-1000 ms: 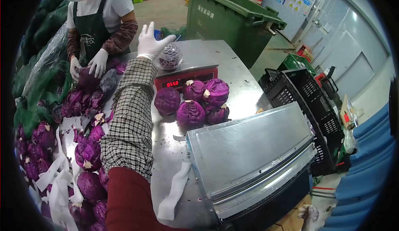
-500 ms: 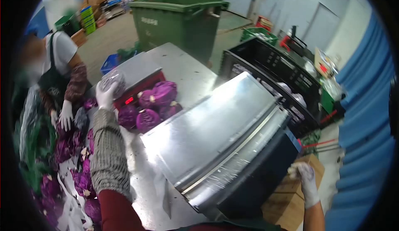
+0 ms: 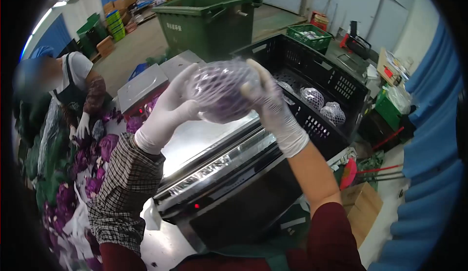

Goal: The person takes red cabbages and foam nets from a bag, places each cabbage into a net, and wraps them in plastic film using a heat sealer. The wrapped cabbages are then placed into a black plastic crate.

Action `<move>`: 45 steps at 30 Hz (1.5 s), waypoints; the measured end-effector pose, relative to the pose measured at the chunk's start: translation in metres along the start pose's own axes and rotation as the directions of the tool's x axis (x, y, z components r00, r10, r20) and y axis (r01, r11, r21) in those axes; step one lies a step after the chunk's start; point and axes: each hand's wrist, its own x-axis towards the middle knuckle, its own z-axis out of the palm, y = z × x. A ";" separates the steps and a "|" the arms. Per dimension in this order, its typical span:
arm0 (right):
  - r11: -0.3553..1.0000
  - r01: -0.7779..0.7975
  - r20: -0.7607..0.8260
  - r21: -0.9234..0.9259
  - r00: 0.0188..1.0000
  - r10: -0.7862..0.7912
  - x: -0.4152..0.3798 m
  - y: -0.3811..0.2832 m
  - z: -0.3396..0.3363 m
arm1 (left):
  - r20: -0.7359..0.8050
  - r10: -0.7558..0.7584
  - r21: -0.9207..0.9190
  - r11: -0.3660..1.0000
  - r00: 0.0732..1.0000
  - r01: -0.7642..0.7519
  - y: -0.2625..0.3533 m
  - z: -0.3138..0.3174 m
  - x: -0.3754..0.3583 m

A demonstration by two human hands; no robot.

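Observation:
Both gloved hands hold a purple cabbage [image 3: 222, 89] in a white foam net and clear film, raised above the wrapping machine [image 3: 243, 202]. My left hand [image 3: 168, 110] grips its left side with the thumb underneath. On the right side, my right hand [image 3: 275, 107] has its fingers curled against the film. Below them lies the machine's shiny metal plate [image 3: 187, 141], partly hidden by the hands and cabbage. A scale [image 3: 142, 88] stands behind my left hand, with bare purple cabbages [image 3: 135, 124] beside it.
A black crate [image 3: 341, 78] at the right holds several netted cabbages [image 3: 312, 97]. Loose purple cabbages [image 3: 108, 146] lie at the left near a co-worker [image 3: 80, 83]. Behind stands a large green bin [image 3: 204, 32]. A cardboard box [image 3: 363, 212] sits at lower right.
My left hand has brought the netted cabbage from near the scale to above the machine. My right hand has risen from the lower right to grip it too. The view has shifted.

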 end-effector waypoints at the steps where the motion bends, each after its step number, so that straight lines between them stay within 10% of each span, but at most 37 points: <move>1: 0.985 -0.060 0.117 0.162 0.992 0.041 0.009 -0.001 -0.028 | 0.033 -0.077 -0.052 0.996 0.996 0.078 0.001 0.010 0.005; 3: 0.932 -0.196 -0.073 0.306 0.971 0.228 0.021 -0.003 -0.078 | 0.041 -0.104 -0.015 0.994 0.994 0.105 0.001 0.027 0.014; 5: 0.997 0.003 -0.150 -0.075 0.989 -0.014 0.055 0.006 -0.164 | -0.056 -0.056 0.046 0.997 0.997 0.059 0.000 0.022 0.011; 7: 0.992 -0.126 -0.001 0.015 0.992 0.126 0.083 -0.021 -0.204 | -0.250 -0.031 0.079 0.995 0.968 0.052 0.017 0.002 -0.012; 12: 0.898 -0.316 -0.413 -0.305 0.894 0.175 0.155 0.041 -0.384 | -0.887 -0.185 0.066 0.855 0.422 0.514 0.021 -0.058 -0.121; 14: 0.732 -0.301 -0.449 -0.612 0.894 -0.008 0.182 0.099 -0.460 | -0.948 -0.244 -0.070 0.785 0.204 0.615 0.015 -0.062 -0.155; 17: 0.194 -0.305 -0.350 -0.933 0.893 -0.282 0.194 0.158 -0.499 | -0.959 -0.262 -0.127 0.738 0.108 0.662 -0.003 -0.074 -0.162; 18: -0.007 -0.289 -0.278 -0.957 0.926 -0.256 0.190 0.165 -0.496 | -0.950 -0.265 -0.063 0.686 0.168 0.725 -0.005 -0.076 -0.149; 22: -0.064 -0.410 -0.415 -0.910 0.905 0.095 0.160 0.184 -0.473 | -0.911 -0.258 0.191 0.429 0.323 0.883 -0.042 -0.097 -0.077; 26: -0.242 -0.312 -0.386 -0.919 0.837 0.387 0.159 0.148 -0.493 | -0.715 -0.111 0.688 0.068 0.691 0.723 -0.122 -0.156 -0.014; 32: 0.347 -0.116 -0.077 -0.931 0.989 0.122 0.217 0.061 -0.337 | -0.738 -0.320 0.663 -0.173 0.595 0.729 -0.196 -0.169 0.055; 35: 0.564 -0.077 0.096 -0.822 0.958 0.271 0.228 0.059 -0.216 | -0.729 -0.322 0.666 -0.132 0.603 0.734 -0.196 -0.181 0.056; 37: 0.616 -0.022 0.258 -0.787 0.896 0.362 0.219 0.077 -0.129 | -0.760 -0.206 0.603 0.131 0.616 0.787 -0.182 -0.193 0.047; 41: 0.478 0.180 0.477 -0.860 0.615 0.627 0.201 0.171 0.011 | -0.645 0.173 0.712 0.491 0.744 0.503 -0.101 -0.181 0.013; 43: 0.458 0.315 0.555 -0.831 0.485 0.675 0.201 0.223 0.055 | -0.438 -0.059 0.695 0.611 0.897 0.380 -0.042 -0.138 -0.013; 45: 0.455 0.257 0.522 -0.853 0.374 0.767 0.202 0.279 0.083 | -0.178 0.101 0.907 0.402 0.979 0.124 -0.043 -0.101 -0.046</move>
